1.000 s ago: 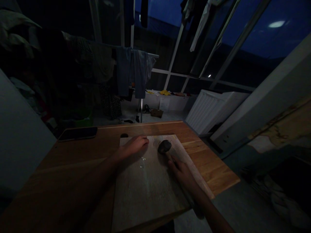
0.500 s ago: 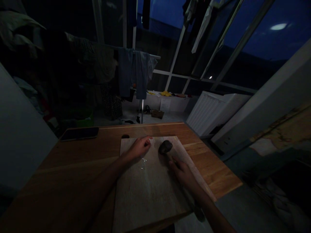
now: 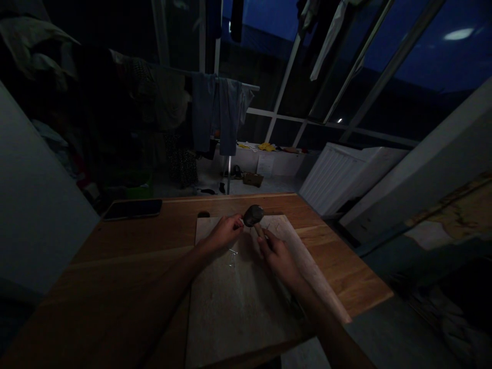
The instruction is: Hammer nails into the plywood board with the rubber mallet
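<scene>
Head view: we see our right hand [image 3: 280, 259] wrapped around the handle of a mallet [image 3: 253, 215], its dark head just beside the fingertips of our left hand [image 3: 224, 233]. Those left fingers are bunched together over the far part of a board [image 3: 234, 312]; in this dim light we cannot tell whether they pinch anything. On the board, just nearer to us than the left hand, lie a few shiny nails [image 3: 232, 257]. Under the board we see a wooden table [image 3: 134, 266], and well to the left of both hands, a phone [image 3: 132, 209].
</scene>
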Tool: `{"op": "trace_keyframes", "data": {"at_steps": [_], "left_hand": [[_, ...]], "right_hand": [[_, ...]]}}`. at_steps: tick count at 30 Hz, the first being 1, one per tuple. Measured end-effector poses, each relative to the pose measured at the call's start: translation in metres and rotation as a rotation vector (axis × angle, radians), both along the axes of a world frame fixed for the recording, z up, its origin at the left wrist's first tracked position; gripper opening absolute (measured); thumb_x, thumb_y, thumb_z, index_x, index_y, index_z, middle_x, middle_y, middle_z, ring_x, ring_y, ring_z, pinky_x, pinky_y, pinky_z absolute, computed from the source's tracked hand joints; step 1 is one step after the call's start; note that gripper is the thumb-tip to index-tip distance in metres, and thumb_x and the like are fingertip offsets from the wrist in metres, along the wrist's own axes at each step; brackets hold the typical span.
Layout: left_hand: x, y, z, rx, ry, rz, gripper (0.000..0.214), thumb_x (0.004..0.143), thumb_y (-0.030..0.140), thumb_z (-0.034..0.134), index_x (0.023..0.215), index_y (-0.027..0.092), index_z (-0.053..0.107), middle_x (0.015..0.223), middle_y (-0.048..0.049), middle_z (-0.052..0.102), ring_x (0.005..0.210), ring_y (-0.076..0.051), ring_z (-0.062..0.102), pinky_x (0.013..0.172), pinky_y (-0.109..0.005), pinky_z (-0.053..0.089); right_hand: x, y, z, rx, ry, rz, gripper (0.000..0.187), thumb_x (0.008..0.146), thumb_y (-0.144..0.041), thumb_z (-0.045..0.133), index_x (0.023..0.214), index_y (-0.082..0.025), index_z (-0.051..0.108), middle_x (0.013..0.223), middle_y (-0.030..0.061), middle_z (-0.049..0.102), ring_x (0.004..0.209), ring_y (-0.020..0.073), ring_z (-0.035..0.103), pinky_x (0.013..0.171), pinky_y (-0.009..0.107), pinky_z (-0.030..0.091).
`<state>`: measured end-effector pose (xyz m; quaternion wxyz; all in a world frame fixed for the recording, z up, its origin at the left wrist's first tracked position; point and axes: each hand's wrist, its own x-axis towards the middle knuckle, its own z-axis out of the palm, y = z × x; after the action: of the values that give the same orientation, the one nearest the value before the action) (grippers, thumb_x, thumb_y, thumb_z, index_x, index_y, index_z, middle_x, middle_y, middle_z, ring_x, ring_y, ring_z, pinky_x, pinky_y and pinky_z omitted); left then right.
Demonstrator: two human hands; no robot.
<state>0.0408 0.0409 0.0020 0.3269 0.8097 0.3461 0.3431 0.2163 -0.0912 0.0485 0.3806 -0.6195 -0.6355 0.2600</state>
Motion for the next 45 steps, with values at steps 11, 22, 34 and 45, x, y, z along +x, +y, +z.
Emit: {"op": "trace_keyframes", "data": {"at_steps": [11, 22, 34, 45], "left_hand": [[0.001, 0.002, -0.002, -0.037, -0.019, 0.007, 0.015, 0.081, 0.017, 0.065, 0.094, 0.015, 0.070, 0.088, -0.0054, 0.076, 0.080, -0.021, 0.070, 0.073, -0.029, 0.052], [-0.034, -0.016, 0.056, 0.015, 0.557, -0.352, 0.018, 0.068, 0.018, 0.077, 0.085, 0.020, 0.072, 0.093, -0.0013, 0.067, 0.078, -0.017, 0.062, 0.069, -0.025, 0.046], [-0.037, -0.006, 0.042, 0.013, 0.325, -0.188, 0.011, 0.072, 0.013, 0.066, 0.080, 0.021, 0.068, 0.078, 0.0019, 0.068, 0.074, -0.015, 0.063, 0.068, -0.024, 0.045], [-0.034, 0.012, 0.000, -0.063, -0.145, -0.056, 0.010, 0.082, 0.021, 0.068, 0.091, 0.017, 0.072, 0.092, -0.0053, 0.077, 0.086, -0.019, 0.071, 0.082, -0.029, 0.055]], "right_hand": [[-0.005, -0.003, -0.005, 0.012, -0.122, 0.043, 0.049, 0.102, -0.048, 0.043, 0.134, -0.019, 0.066, 0.109, 0.0118, 0.080, 0.100, 0.0304, 0.074, 0.085, 0.037, 0.055], [0.025, -0.043, -0.022, -0.094, -0.061, -0.005, 0.054, 0.101, -0.053, 0.043, 0.136, -0.018, 0.065, 0.122, 0.0146, 0.077, 0.112, 0.0339, 0.072, 0.092, 0.044, 0.056], [0.025, -0.043, -0.024, -0.120, -0.058, -0.015, 0.060, 0.102, -0.054, 0.041, 0.144, -0.017, 0.059, 0.129, 0.0160, 0.074, 0.113, 0.0341, 0.072, 0.097, 0.047, 0.055], [0.025, -0.042, -0.027, -0.100, -0.041, -0.032, 0.059, 0.100, -0.055, 0.043, 0.140, -0.015, 0.063, 0.125, 0.0161, 0.076, 0.115, 0.0341, 0.071, 0.098, 0.047, 0.054]]}}
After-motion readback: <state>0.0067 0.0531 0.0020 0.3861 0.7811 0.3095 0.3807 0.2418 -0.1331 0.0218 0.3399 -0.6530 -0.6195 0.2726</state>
